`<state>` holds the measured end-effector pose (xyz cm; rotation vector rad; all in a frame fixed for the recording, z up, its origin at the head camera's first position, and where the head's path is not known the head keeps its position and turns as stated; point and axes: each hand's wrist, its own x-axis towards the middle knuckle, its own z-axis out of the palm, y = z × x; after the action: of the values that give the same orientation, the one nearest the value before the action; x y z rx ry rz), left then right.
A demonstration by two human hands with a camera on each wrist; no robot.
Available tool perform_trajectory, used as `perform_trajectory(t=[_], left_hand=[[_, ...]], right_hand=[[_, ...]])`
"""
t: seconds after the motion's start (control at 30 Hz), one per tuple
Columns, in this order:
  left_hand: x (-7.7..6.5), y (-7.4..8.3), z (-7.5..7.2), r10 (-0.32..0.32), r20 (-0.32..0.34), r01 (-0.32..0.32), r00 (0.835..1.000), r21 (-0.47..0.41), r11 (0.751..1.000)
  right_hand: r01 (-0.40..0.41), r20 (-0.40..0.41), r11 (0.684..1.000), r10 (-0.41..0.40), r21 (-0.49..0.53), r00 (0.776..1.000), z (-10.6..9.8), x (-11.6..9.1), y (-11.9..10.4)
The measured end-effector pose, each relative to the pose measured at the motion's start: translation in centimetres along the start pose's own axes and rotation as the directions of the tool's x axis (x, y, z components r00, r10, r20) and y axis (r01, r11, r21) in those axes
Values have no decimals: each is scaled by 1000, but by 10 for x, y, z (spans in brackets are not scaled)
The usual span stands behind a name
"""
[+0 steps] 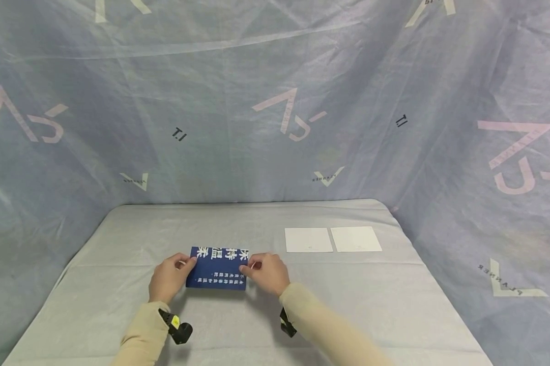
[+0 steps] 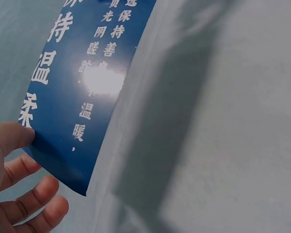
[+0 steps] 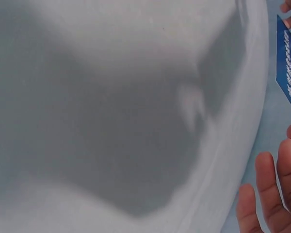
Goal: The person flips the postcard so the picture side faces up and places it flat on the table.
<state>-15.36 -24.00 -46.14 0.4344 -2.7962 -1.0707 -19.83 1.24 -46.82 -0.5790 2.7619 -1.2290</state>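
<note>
A dark blue card (image 1: 217, 272) with white Chinese characters is held up over the table between both hands. My left hand (image 1: 168, 278) pinches its left edge, thumb on the printed face. At the opposite edge, my right hand (image 1: 269, 273) pinches the card with thumb in front and fingers behind. In the left wrist view the card (image 2: 82, 87) reflects a bright spot of light, and the lower fingers of the left hand (image 2: 19, 179) curl loosely beneath it. Only part of the card (image 3: 287, 63) shows in the right wrist view, above the right hand (image 3: 274, 194).
Two white cards (image 1: 309, 240) (image 1: 356, 239) lie side by side on the cloth-covered table (image 1: 348, 305), to the right and farther back. Grey printed fabric (image 1: 229, 101) hangs behind the table and along both sides.
</note>
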Motion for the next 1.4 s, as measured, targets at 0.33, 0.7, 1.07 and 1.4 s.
perform_trajectory(t=[0.33,0.7,1.07,1.4], left_hand=[[-4,-15,2,-56,31,54,998,42,998],[-9,-24,1,-66,75,59,995,96,994],[-9,-29,7,-53,51,45,997,153,987],[-8,-24,14,-68,13,63,998,252,966]], right_hand=[[-48,58,997,51,-54,997,12,-1,-3],[-61,67,986,72,-154,995,24,-3,-7],[-60,34,966,70,-250,997,35,0,-4],[-24,-76,953,1,-303,997,52,-1,7]])
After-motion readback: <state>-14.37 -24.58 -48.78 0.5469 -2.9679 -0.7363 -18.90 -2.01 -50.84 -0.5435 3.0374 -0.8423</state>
